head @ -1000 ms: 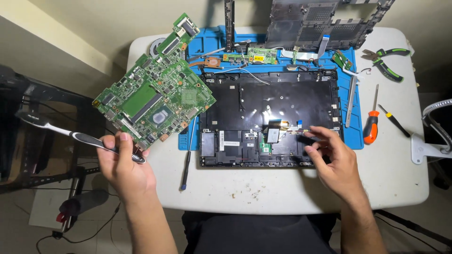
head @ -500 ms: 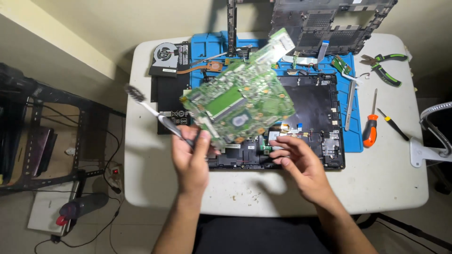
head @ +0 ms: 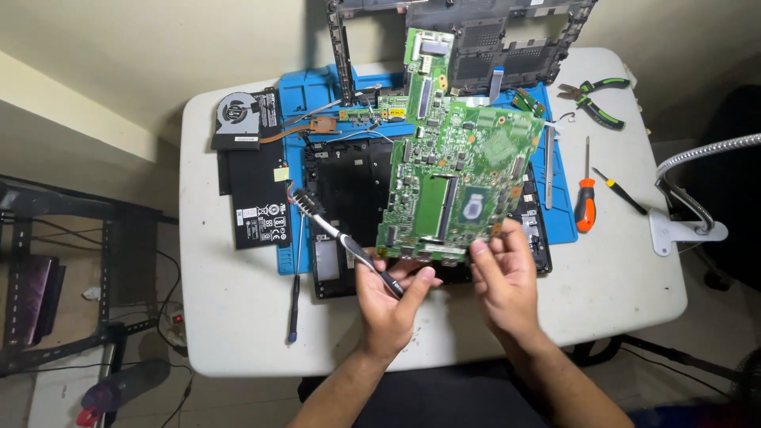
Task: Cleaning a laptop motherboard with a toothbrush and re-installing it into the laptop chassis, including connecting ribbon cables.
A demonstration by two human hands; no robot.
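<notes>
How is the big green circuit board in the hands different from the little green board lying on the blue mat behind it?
The big green circuit board is wide and held up off the table by the left hand and the right hand; the little green board is a narrow strip lying flat on the blue mat. The big one carries many chips and slots; the little one shows few parts. Both are green and bare, outside the laptop case.

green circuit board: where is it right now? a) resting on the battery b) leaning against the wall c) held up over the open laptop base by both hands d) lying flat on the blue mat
c: the green circuit board is held at its lower edge by the left hand and right hand, over the black laptop base.
</notes>
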